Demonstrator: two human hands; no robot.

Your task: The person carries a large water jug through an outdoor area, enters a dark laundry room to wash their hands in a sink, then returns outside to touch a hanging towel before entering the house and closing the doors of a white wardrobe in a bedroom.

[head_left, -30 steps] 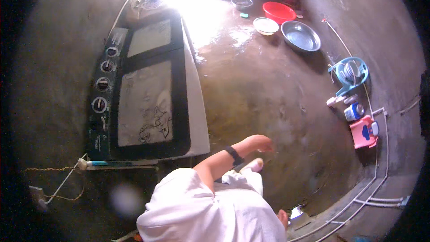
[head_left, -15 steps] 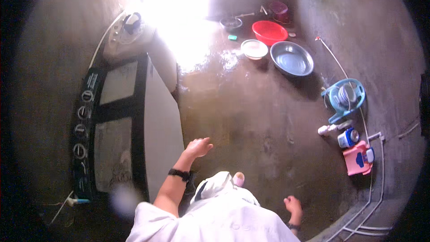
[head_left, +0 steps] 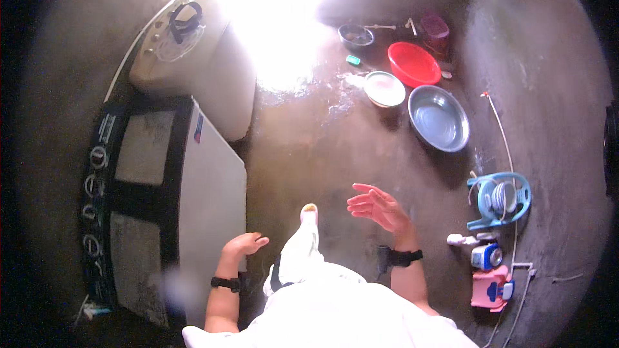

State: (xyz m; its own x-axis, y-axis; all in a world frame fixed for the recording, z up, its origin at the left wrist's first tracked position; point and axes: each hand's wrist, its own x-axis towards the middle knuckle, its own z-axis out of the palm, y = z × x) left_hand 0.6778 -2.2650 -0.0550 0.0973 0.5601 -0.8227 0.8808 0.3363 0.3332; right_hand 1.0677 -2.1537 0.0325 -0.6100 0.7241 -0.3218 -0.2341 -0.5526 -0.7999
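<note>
My right hand is held out in front of me with its fingers spread and nothing in it. My left hand hangs beside the near white machine, its fingers loosely bent with the tips apart, also holding nothing. Both wrists wear black bands. Neither hand touches anything. On the wet floor ahead stand a grey metal basin, a red basin and a white basin. Behind them is a smaller metal bowl with something dark inside.
A black-and-white twin-tub washing machine lines the left wall, with a beige machine beyond it. On the right are a blue plastic chair holding dishes, a blue-and-white tub and a pink chair. Pipes run along that wall.
I have moved forward, one foot now stepping ahead. My right hand has swung up and forward; my left has dropped back toward me. The basins look nearer and further right in view.
</note>
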